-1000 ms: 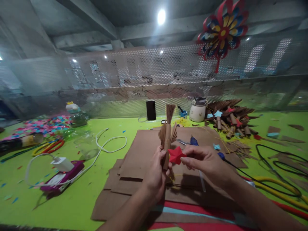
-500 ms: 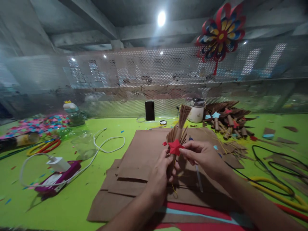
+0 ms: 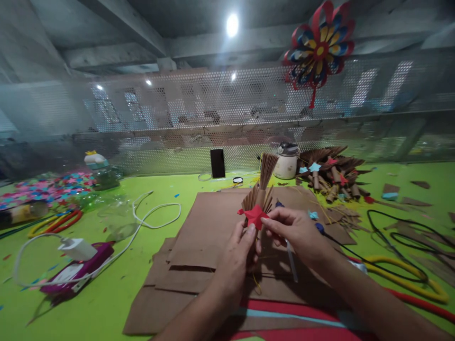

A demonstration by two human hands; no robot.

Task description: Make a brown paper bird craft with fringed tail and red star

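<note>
My left hand (image 3: pixel 234 258) is closed round the lower end of a fan-pleated brown paper craft (image 3: pixel 268 173), held upright above the stacked brown paper. On the front of the craft lies a red paper star (image 3: pixel 255 216), with my left thumb against its lower edge. The fingertips of my right hand (image 3: pixel 298 232) pinch the star's right point. A smaller red piece (image 3: pixel 240 211) shows at the star's left. Beneath my right hand lies a translucent stick (image 3: pixel 292 263), partly covered. A yellow string (image 3: pixel 256 283) dangles below my left hand.
Brown paper sheets (image 3: pixel 192 232) lie under my hands. Finished-looking pleated crafts (image 3: pixel 334 175) are heaped at the back right, near a white jar (image 3: pixel 285 163). A purple power strip (image 3: pixel 97 258) and white cable (image 3: pixel 161 205) occupy the left. Black cord (image 3: pixel 394 258) loops at right.
The whole view has shifted slightly left. Both hands keep their hold, and the red star sits a little flatter against the pleated craft.
</note>
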